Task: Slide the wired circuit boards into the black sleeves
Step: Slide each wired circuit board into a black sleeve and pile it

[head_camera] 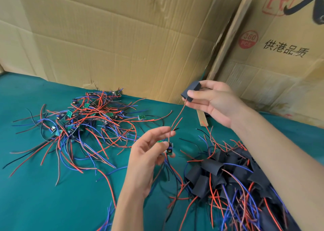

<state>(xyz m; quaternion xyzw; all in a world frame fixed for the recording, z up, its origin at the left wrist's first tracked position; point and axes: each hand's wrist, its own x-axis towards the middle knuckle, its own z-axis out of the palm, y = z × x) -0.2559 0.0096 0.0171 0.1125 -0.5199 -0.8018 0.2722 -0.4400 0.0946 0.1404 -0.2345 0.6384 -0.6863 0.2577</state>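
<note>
Readable only on the cardboard box [273,38] standing at the right behind the worktop. Printed in black across its face: "供港品质" [286,49]. To the left of those characters, a red round badge [248,39] reading "360" over "PCS". Higher up, cut off by the top edge, a red square seal-like outline [276,2] enclosing a red character too cropped to read. Beside it, part of a large black brush-stroke character [308,5], likewise cropped and unreadable. Nothing legible elsewhere.
</note>
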